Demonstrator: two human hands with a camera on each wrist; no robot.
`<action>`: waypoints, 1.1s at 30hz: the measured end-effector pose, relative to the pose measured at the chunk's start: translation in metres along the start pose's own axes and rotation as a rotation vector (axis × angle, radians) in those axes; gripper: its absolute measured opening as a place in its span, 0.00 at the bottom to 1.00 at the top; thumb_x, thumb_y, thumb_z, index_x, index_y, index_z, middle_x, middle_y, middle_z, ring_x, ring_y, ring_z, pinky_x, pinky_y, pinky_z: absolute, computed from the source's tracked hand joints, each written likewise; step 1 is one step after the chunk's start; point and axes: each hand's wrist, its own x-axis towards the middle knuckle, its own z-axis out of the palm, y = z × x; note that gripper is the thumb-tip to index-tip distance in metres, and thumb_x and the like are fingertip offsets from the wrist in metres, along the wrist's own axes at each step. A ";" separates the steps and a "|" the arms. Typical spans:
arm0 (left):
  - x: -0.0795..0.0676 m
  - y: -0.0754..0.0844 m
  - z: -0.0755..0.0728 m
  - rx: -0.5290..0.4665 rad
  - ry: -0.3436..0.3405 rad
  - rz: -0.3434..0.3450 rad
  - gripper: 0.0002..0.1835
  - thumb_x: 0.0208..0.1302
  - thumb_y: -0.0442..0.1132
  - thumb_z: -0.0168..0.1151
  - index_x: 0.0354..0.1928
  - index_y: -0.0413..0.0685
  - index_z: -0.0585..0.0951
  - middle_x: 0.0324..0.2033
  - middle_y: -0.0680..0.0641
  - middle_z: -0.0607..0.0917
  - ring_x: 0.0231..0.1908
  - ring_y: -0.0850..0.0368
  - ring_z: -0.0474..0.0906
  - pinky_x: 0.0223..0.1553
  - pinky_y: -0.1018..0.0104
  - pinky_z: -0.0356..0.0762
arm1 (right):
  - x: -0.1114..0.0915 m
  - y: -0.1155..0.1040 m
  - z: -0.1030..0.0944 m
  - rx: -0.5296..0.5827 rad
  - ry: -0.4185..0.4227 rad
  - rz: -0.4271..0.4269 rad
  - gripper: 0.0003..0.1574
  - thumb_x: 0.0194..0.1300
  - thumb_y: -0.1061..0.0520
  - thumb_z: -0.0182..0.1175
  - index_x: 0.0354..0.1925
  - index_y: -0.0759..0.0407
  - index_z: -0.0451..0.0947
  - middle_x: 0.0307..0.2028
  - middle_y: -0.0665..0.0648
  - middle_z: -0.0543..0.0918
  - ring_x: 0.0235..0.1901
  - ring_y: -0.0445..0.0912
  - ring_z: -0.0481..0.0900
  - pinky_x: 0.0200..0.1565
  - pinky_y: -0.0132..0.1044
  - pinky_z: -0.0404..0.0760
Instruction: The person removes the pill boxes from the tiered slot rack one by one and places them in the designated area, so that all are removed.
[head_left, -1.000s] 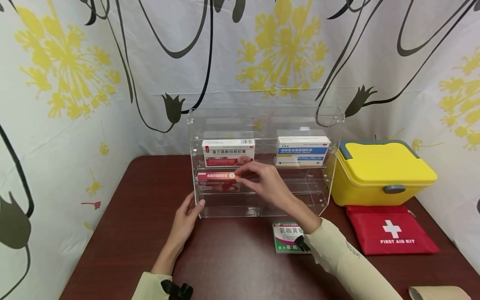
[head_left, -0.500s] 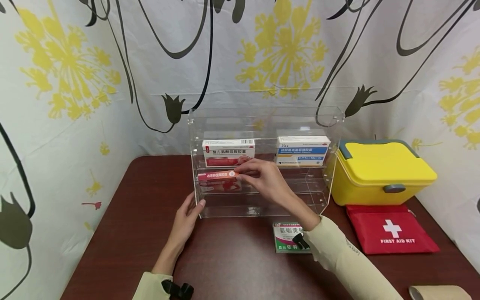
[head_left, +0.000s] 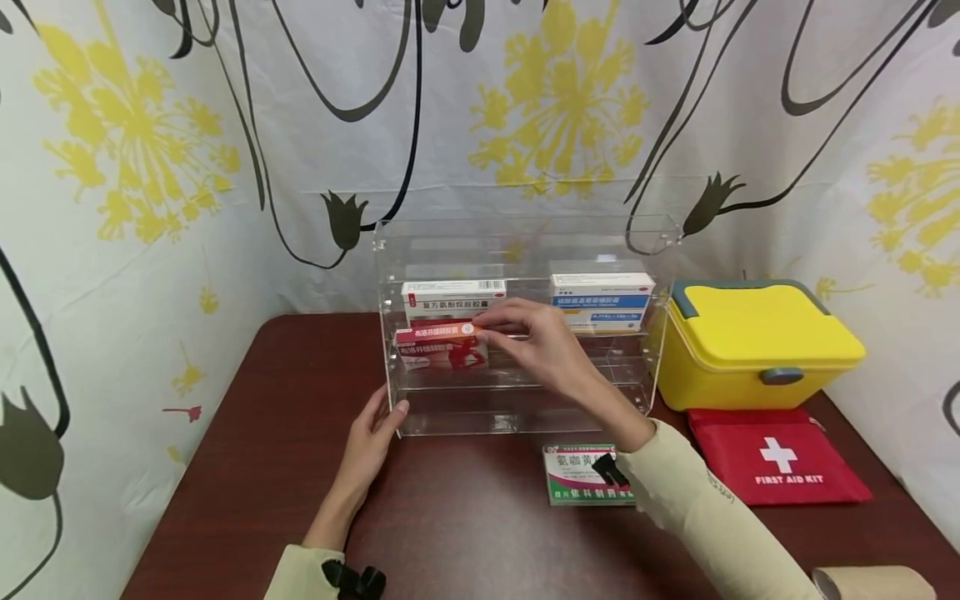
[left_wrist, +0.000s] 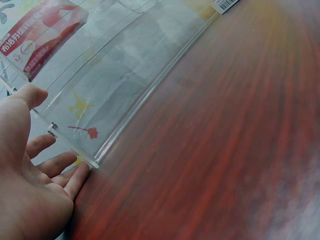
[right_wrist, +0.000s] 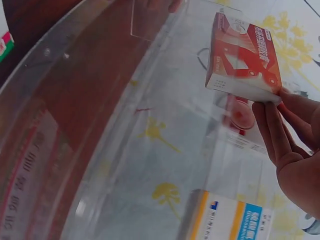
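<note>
My right hand pinches the right end of a red medicine box between thumb and fingers. That box is raised in front of the clear acrylic shelf and overlaps a white-and-red medicine box behind it. In the right wrist view, the red medicine box shows its printed front and white end. My left hand holds the shelf's lower left side, thumb at the front edge and fingers along the outside of the panel. A white-and-blue medicine box stands on the same tier, at the right.
A green-and-white medicine box lies on the table in front of the shelf, partly behind the right sleeve. To the right are a yellow lidded case, a red first aid pouch and a brown cardboard tube.
My right hand has lifted the red medicine box from the lower tier, so its front now shows more and it covers part of the box behind. My left hand has stayed at the shelf's side.
</note>
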 end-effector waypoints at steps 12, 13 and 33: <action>-0.001 -0.002 0.000 0.002 -0.003 0.003 0.32 0.67 0.55 0.62 0.70 0.57 0.68 0.64 0.50 0.73 0.63 0.56 0.69 0.61 0.64 0.67 | 0.005 -0.009 -0.012 0.012 0.011 -0.017 0.11 0.59 0.64 0.70 0.43 0.60 0.87 0.42 0.52 0.85 0.37 0.40 0.84 0.39 0.30 0.82; -0.001 -0.002 0.000 0.001 -0.004 0.002 0.32 0.67 0.55 0.62 0.70 0.58 0.68 0.64 0.50 0.73 0.63 0.56 0.69 0.61 0.64 0.67 | 0.005 -0.010 -0.013 0.010 0.011 -0.017 0.11 0.59 0.63 0.70 0.43 0.60 0.87 0.41 0.52 0.85 0.37 0.40 0.84 0.39 0.30 0.82; -0.001 -0.001 0.000 -0.003 -0.018 0.001 0.32 0.67 0.56 0.62 0.70 0.58 0.68 0.64 0.51 0.73 0.63 0.58 0.69 0.61 0.63 0.67 | -0.001 -0.029 -0.033 0.012 0.006 -0.030 0.11 0.61 0.60 0.69 0.44 0.56 0.87 0.42 0.49 0.85 0.38 0.39 0.84 0.38 0.32 0.83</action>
